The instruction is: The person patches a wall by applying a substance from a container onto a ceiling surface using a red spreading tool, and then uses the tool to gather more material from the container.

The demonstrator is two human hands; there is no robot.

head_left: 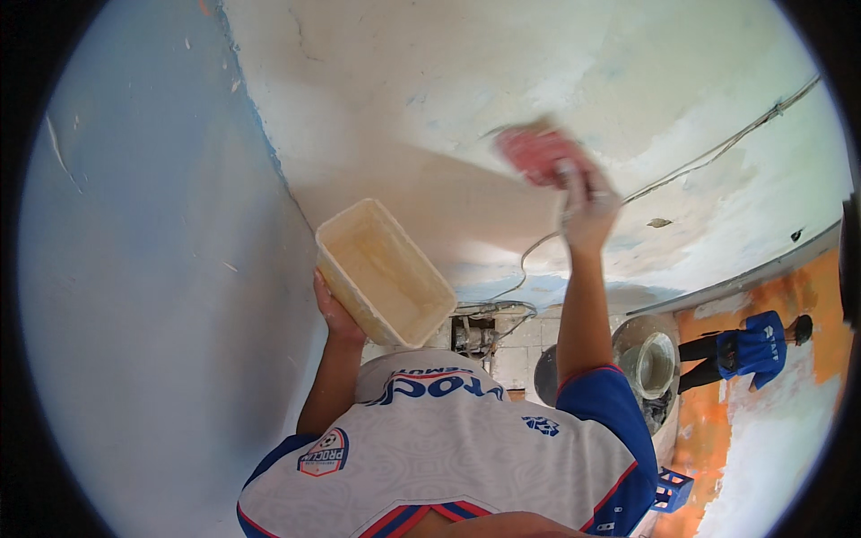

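My left hand [334,309] grips a cream rectangular plastic tub [345,285] by its side; the tub is tilted and shows a smeared pale inside with no visible heap of material. My right hand [587,197], white-smudged and blurred by motion, is raised with its fingers round a red flat tool [536,154], apparently a scraper or float, close to the patchy off-white wall [404,81]. Whether the tool touches the wall I cannot tell.
A pale blue wall [134,269] adjoins at left. A loose cable [773,113] runs along the off-white wall. Beyond my right arm are round containers [655,390], a blue crate [673,491] and another person [753,348] in a blue shirt by an orange, patched wall.
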